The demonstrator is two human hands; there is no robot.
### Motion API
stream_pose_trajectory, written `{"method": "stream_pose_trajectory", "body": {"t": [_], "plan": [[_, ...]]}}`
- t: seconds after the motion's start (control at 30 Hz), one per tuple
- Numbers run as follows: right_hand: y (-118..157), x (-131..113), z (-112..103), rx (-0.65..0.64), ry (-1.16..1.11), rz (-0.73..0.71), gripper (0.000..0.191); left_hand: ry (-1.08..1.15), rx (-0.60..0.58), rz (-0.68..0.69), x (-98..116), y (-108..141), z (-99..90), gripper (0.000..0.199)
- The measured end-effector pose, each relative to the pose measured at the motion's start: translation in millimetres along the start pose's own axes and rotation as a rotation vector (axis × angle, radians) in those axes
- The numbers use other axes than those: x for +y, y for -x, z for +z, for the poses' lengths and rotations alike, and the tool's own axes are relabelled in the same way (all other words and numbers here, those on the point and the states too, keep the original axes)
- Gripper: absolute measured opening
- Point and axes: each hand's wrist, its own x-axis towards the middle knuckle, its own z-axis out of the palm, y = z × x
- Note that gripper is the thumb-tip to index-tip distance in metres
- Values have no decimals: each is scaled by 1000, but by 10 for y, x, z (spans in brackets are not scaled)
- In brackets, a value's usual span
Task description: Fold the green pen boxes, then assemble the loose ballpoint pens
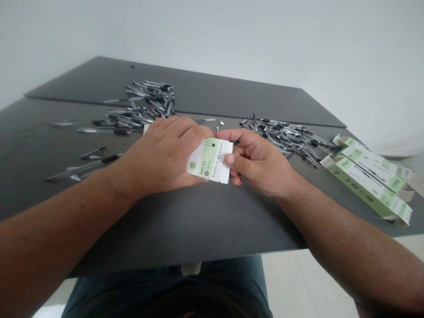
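Observation:
A green and white pen box point(209, 160) is held between both hands above the dark table point(198, 221). My left hand point(168, 152) wraps over its left part, with the back of the hand toward the camera and most of the box hidden beneath. At the box's right end, my right hand point(253, 161) pinches the white end flap between thumb and fingers. Behind my left hand lies a heap of black and clear pens point(132, 118). Another pile of pens point(281, 137) lies behind my right hand.
Two green and white boxes point(367, 185) lie at the right with flaps open. Loose pens point(82, 170) are scattered at the left, beside my left forearm. Small pale tips point(221, 123) sit between the pen piles. A wall rises behind the table.

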Motion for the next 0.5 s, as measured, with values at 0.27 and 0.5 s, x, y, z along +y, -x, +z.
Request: {"method": "stream_pose_trajectory", "body": {"t": [0.27, 0.5], "plan": [[11, 6, -23, -55, -15, -47, 72, 62, -39, -55, -9, -18, 0, 72], [-5, -40, -28, -118, 38, -104, 75, 125, -24, -27, -47, -46, 28, 75]]}}
